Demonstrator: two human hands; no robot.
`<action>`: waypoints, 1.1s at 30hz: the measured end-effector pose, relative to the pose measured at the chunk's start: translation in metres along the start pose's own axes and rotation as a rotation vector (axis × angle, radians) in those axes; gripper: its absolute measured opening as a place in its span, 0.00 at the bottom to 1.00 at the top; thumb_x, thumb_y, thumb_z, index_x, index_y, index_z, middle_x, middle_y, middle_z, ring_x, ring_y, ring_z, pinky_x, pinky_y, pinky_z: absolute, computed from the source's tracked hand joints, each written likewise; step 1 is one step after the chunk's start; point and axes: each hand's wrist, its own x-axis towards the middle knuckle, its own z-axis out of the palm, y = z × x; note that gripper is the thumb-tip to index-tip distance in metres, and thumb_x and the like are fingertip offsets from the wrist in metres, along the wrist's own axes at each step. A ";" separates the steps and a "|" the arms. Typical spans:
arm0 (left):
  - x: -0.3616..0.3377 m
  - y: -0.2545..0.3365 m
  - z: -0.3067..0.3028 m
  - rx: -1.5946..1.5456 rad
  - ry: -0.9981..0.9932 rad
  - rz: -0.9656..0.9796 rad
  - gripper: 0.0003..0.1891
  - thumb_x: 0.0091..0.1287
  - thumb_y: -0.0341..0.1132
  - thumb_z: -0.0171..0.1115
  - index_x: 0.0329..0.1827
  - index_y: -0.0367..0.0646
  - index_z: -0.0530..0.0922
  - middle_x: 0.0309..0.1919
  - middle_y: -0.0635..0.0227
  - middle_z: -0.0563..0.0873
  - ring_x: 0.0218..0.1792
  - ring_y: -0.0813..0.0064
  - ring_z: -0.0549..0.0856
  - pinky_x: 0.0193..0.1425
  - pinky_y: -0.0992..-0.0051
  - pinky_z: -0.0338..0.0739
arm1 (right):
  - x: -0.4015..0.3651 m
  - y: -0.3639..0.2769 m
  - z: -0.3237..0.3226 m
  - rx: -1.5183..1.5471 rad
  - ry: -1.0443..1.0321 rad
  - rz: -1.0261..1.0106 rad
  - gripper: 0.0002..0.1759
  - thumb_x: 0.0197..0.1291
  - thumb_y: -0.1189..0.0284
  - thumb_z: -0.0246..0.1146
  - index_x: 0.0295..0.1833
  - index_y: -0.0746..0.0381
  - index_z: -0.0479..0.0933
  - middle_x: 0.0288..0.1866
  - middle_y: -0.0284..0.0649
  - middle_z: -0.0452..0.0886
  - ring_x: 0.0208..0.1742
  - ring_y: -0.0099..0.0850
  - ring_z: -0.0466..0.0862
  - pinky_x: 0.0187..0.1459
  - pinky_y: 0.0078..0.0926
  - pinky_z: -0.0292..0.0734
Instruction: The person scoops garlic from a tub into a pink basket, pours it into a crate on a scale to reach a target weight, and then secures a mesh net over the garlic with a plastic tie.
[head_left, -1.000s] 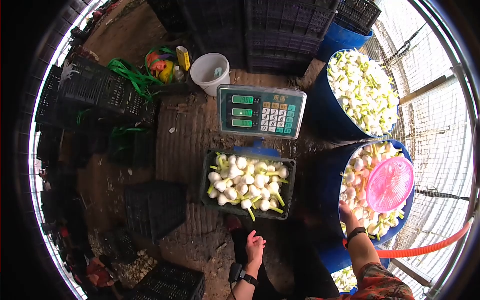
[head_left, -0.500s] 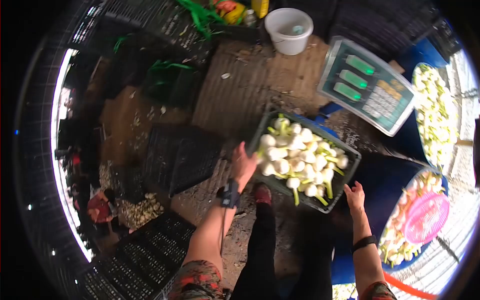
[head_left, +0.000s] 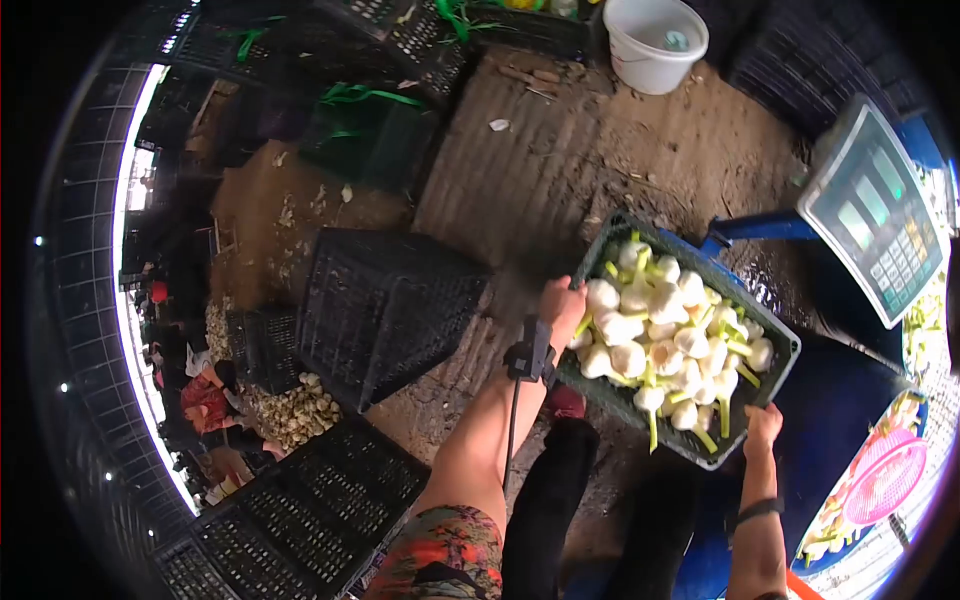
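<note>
A dark plastic crate (head_left: 782,370) full of white garlic bulbs (head_left: 690,340) with short green stems is between my hands, slightly tilted in view. My left hand (head_left: 563,306) is closed around the crate's left rim, with the fingers partly hidden behind the edge. At the lower right corner, my right hand (head_left: 763,426) grips the opposite rim. Just right of the crate stands a scale display (head_left: 880,215) on a blue post.
A white bucket (head_left: 652,50) stands at the back. Black crates (head_left: 385,310) sit to the left, near a pile of bulbs (head_left: 297,415) and a seated person (head_left: 210,400). On the right, a blue barrel (head_left: 820,430) holds bulbs and a pink basket (head_left: 885,475).
Both hands have closed on the crate's rims; the right hand was apart from it before. The view has shifted, so the crate, bucket and scale appear further right.
</note>
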 end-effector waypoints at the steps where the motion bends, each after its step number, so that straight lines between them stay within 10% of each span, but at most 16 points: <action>1: -0.004 -0.005 -0.010 -0.111 -0.032 -0.047 0.17 0.62 0.43 0.64 0.40 0.33 0.79 0.34 0.54 0.85 0.36 0.61 0.82 0.42 0.66 0.73 | -0.009 -0.010 -0.007 0.106 -0.050 0.005 0.16 0.43 0.83 0.59 0.42 0.70 0.80 0.35 0.34 0.83 0.35 0.24 0.78 0.38 0.21 0.71; 7: -0.124 0.002 -0.203 -0.621 -0.279 -0.369 0.12 0.64 0.34 0.62 0.48 0.38 0.80 0.41 0.72 0.84 0.41 0.83 0.78 0.46 0.77 0.73 | -0.162 -0.166 -0.074 -0.019 -0.191 -0.202 0.10 0.48 0.81 0.58 0.38 0.69 0.79 0.32 0.32 0.81 0.32 0.20 0.75 0.35 0.19 0.70; 18: -0.326 -0.016 -0.528 -1.019 0.520 -0.537 0.07 0.64 0.27 0.59 0.44 0.38 0.80 0.31 0.74 0.81 0.32 0.84 0.77 0.39 0.81 0.70 | -0.382 -0.463 0.045 -0.436 -0.484 -1.034 0.10 0.50 0.74 0.61 0.36 0.70 0.77 0.24 0.34 0.75 0.29 0.19 0.71 0.31 0.24 0.69; 19: -0.325 -0.030 -0.540 -1.039 0.576 -0.492 0.07 0.65 0.28 0.58 0.44 0.38 0.80 0.31 0.75 0.80 0.32 0.84 0.76 0.38 0.81 0.69 | -0.380 -0.472 0.078 -0.415 -0.538 -1.046 0.14 0.50 0.68 0.60 0.40 0.68 0.77 0.31 0.54 0.79 0.34 0.49 0.79 0.38 0.38 0.73; 25: -0.268 -0.128 -0.546 -1.135 0.820 -0.414 0.07 0.68 0.29 0.57 0.45 0.38 0.79 0.31 0.78 0.78 0.31 0.84 0.73 0.38 0.80 0.67 | -0.452 -0.562 0.251 -0.546 -0.582 -1.297 0.13 0.49 0.68 0.56 0.38 0.65 0.77 0.37 0.58 0.80 0.44 0.54 0.79 0.47 0.47 0.73; 33: -0.199 -0.191 -0.495 -0.669 0.946 -0.619 0.11 0.70 0.36 0.54 0.42 0.35 0.78 0.32 0.71 0.80 0.30 0.80 0.75 0.34 0.75 0.69 | -0.435 -0.531 0.365 -0.836 -0.432 -1.390 0.18 0.62 0.62 0.55 0.47 0.66 0.71 0.43 0.57 0.80 0.46 0.56 0.79 0.48 0.50 0.74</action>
